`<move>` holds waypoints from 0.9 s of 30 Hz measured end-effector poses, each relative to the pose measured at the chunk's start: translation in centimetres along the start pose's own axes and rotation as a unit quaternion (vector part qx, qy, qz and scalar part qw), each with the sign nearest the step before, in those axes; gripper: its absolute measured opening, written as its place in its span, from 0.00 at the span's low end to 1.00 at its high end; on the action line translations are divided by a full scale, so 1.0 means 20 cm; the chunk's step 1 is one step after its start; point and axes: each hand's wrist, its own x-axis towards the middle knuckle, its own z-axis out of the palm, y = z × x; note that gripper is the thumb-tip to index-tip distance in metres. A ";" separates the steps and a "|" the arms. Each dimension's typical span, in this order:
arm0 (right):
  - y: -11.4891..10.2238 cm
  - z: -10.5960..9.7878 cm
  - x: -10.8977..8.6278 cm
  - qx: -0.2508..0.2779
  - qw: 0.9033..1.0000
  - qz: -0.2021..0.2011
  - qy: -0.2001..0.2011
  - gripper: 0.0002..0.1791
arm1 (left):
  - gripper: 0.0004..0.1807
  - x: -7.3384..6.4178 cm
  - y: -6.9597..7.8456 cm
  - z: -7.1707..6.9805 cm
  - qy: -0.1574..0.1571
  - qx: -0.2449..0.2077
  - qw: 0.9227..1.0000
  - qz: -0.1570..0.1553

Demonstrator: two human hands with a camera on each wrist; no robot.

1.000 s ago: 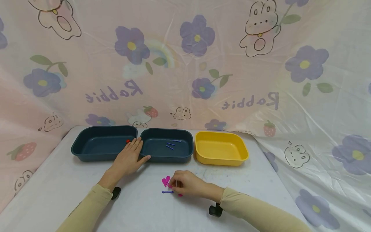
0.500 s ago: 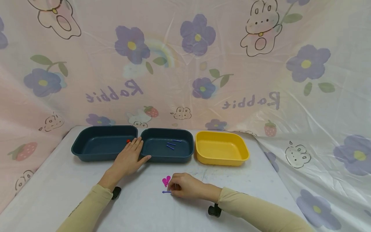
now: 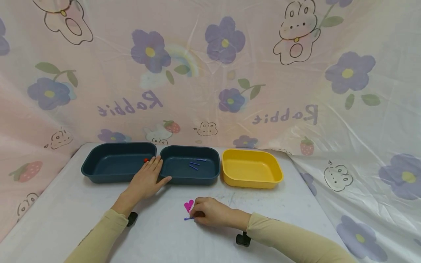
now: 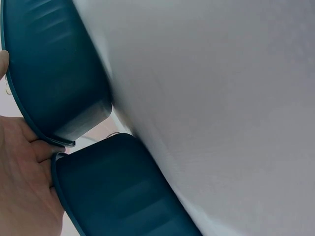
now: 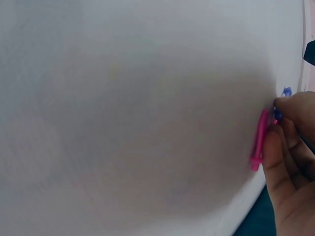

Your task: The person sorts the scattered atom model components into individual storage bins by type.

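L hand (image 3: 146, 179): fingers straight, on dk-blue trays (image 3: 189, 180) | R hand (image 3: 210, 212): pinching purple stick (image 3: 188, 218), nr pink pcs (image 3: 186, 206)

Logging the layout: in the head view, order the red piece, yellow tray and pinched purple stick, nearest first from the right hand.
1. Purple stick: pinched by the right hand.
2. Yellow tray: beyond that hand, rightmost tray.
3. Red piece: off left, in the leftmost tray.

White tabletop (image 3: 171, 237) with three trays (image 3: 190, 181), pink pieces (image 3: 186, 206)
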 end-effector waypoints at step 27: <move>0.00 -0.01 0.00 0.042 0.999 0.008 0.012 0.04 | 0.48 0.00 -0.01 0.01 0.000 -0.001 1.000 0.002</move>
